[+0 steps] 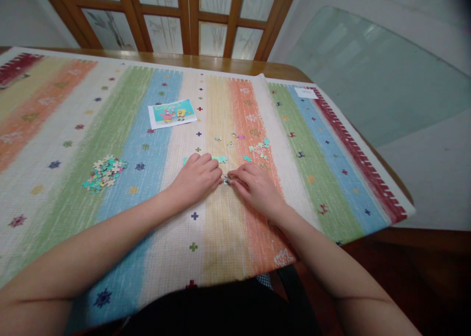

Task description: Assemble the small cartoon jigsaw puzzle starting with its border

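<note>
My left hand point(199, 176) and my right hand point(255, 185) meet over the striped cloth. Their fingers are pinched around small jigsaw puzzle pieces point(225, 180), which are mostly hidden by the fingertips. Just beyond the left knuckles shows a joined strip of teal puzzle pieces point(221, 159), partly covered by that hand. Loose teal puzzle pieces point(265, 143) lie past my right hand, and a few colourful ones point(230, 143) rest farther out in front.
A heap of puzzle pieces point(105, 173) lies to the left. Farther back is a printed cartoon picture card point(174, 114). A white paper slip point(305, 93) rests near the far right. The striped tablecloth point(221, 238) covers the table, with wooden glazed doors point(187, 19) behind.
</note>
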The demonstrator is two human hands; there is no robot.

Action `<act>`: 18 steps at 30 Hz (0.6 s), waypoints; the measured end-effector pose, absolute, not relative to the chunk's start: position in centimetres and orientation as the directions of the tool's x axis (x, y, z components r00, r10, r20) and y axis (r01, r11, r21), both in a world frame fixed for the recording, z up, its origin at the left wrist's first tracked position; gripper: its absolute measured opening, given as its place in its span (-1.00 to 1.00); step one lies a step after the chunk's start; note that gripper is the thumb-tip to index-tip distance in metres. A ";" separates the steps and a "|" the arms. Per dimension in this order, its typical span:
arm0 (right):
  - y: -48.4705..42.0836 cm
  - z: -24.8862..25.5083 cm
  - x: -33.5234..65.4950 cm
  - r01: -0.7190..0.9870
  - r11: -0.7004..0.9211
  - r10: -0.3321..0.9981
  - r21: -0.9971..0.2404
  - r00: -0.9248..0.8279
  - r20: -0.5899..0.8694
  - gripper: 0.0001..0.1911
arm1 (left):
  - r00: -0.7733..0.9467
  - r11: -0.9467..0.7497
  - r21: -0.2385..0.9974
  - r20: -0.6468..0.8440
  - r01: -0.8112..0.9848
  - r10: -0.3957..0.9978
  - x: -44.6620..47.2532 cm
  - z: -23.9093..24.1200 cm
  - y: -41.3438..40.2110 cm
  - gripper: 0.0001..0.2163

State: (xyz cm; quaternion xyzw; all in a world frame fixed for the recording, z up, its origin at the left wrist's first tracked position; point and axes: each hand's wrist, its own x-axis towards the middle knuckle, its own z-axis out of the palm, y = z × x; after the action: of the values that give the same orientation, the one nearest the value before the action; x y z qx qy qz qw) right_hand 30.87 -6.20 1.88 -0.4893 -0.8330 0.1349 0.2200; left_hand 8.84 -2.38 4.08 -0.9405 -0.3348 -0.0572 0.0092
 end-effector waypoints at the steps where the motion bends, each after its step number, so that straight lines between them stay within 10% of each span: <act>1: -6.1 1.9 30.7 0.765 0.481 0.877 -0.428 -0.419 0.236 -0.77 | 0.762 -0.768 0.021 0.112 0.640 0.637 8.9 4.2 -2.4 -0.78; 9: -5.1 2.1 29.7 0.784 0.515 0.857 -0.346 -0.472 0.206 -0.80 | 0.711 -0.722 0.043 0.146 0.690 0.688 8.6 4.4 -2.5 -0.83; 18: -4.5 2.4 29.7 0.701 0.468 0.880 -0.538 -0.424 0.213 -0.87 | 0.676 -0.690 0.082 0.146 0.719 0.722 8.6 4.8 -2.6 -0.85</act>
State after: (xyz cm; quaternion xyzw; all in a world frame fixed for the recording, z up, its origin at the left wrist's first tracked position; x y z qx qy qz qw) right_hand 29.71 -4.46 2.36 -0.4805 -0.8227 0.1877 0.2389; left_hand 8.58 -2.57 4.77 -0.9154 -0.3937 -0.0836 -0.0086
